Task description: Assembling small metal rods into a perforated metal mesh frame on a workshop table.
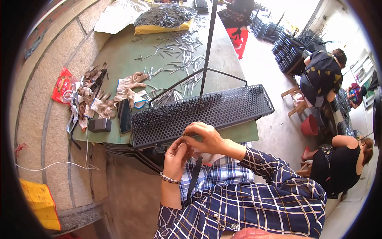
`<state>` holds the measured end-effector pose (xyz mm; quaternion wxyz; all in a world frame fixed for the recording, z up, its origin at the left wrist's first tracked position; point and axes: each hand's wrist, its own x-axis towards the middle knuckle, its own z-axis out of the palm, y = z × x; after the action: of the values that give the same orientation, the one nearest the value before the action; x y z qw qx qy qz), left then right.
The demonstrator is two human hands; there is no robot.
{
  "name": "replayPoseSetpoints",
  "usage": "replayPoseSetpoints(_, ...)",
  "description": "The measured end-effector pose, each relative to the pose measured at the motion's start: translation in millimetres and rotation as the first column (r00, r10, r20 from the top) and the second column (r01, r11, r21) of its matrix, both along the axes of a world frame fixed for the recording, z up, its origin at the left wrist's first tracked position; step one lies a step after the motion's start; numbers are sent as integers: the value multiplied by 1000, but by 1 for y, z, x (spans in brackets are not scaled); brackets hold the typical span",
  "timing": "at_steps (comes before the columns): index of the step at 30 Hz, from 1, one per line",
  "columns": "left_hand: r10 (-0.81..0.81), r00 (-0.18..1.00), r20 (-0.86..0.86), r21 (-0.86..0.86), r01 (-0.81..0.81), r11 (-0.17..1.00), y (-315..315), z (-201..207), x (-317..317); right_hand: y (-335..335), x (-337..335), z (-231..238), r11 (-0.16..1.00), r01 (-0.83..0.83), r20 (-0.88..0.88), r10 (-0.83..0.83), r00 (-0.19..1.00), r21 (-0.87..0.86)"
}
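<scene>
Shirt, hands (together), tray beyond

Anything between the fingers is too small to tell; a black tray is cropped at twelve o'clock.

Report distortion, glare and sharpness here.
Head view: fisheye distortion bends joints in the stone surface and leaves black corners; head view: glare washes the floor nearly white at upper right; head view: left hand and right hand look fairly sharp, but anything between them is too small to tell.
</scene>
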<state>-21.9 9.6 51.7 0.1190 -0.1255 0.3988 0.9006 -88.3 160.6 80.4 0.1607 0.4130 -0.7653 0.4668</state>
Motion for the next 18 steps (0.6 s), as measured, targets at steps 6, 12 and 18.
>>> replayPoseSetpoints(6, 50, 989, -142, -511, -116, 851, -1, -18, -4, 3, 4, 4, 999, 22, 473, -1, 881, -39)
replayPoseSetpoints(12, 99, 965, -244, -560, -223, 798, 4, -7, -3, 3, 5, 8, 996, 56, 589, -6, 808, -66)
replayPoseSetpoints(18, 103, 966, -236, -565, -223, 795, 4, -6, -2, 5, 2, 14, 993, 41, 722, 55, 690, -114)
